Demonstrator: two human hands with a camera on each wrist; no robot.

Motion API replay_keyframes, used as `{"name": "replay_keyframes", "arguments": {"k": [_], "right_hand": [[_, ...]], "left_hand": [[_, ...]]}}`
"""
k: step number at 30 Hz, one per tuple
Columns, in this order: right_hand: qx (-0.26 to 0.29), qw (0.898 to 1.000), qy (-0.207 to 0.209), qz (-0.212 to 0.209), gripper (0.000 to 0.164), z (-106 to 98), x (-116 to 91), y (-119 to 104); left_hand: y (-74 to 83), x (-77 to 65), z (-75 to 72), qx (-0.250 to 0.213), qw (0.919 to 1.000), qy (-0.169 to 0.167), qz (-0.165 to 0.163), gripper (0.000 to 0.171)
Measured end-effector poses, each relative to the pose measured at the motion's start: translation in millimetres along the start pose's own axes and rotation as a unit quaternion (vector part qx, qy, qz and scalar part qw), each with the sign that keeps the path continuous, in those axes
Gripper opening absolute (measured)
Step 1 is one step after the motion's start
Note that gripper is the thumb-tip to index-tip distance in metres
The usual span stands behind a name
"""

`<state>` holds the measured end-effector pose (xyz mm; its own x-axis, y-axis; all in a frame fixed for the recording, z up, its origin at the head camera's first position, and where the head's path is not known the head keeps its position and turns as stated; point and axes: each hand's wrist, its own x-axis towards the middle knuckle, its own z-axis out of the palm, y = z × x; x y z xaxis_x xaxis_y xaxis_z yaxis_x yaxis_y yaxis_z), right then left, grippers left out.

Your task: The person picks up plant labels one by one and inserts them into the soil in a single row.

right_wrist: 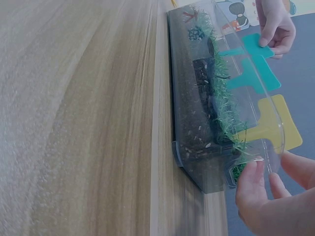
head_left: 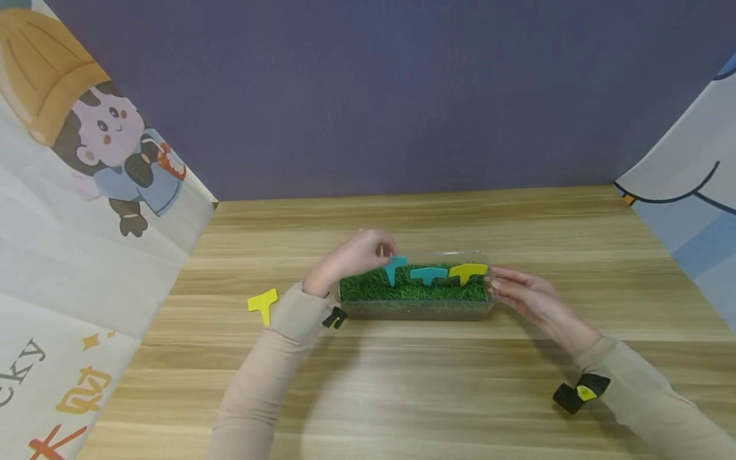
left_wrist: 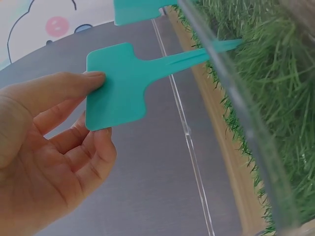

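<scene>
My left hand (head_left: 358, 257) pinches the wide head of a teal T-shaped plant label (left_wrist: 118, 86) between thumb and fingers. The label's pointed stem runs down into the green grass (left_wrist: 275, 98) inside a clear plastic box (head_left: 414, 311). To its right, a second teal plant label (head_left: 429, 275) and a yellow plant label (head_left: 468, 272) stand in the grass. At the box's right end, my right hand (head_left: 531, 296) holds the wall near the corner, thumb and fingers spread around it in the right wrist view.
Another yellow plant label (head_left: 264, 304) lies on the wooden table (head_left: 437, 390), left of the box beside my left sleeve. A dark panel (head_left: 402, 96) rises behind the table. Printed cloths with cartoon figures hang at both sides. Dark soil (right_wrist: 192, 118) shows through the box's wall.
</scene>
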<state>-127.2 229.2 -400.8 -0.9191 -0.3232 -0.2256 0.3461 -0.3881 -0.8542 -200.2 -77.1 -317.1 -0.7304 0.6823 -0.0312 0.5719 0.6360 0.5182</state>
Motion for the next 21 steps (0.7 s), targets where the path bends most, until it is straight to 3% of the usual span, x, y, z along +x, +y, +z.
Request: {"name": "replay_keyframes", "arguments": {"k": [8,21], "right_hand": [[-0.002,1.0,0.005,0.004,0.026,-0.1,-0.2,-0.1],[-0.004,1.0,0.005,0.008,0.026,0.4,0.0,-0.7]], "left_hand": [[-0.1,1.6,3.7,0.026,0.9996,-0.014,-0.003,0.011],[-2.1,2.5,9.9,-0.001,0.9994,-0.033,0.003,0.012]]}}
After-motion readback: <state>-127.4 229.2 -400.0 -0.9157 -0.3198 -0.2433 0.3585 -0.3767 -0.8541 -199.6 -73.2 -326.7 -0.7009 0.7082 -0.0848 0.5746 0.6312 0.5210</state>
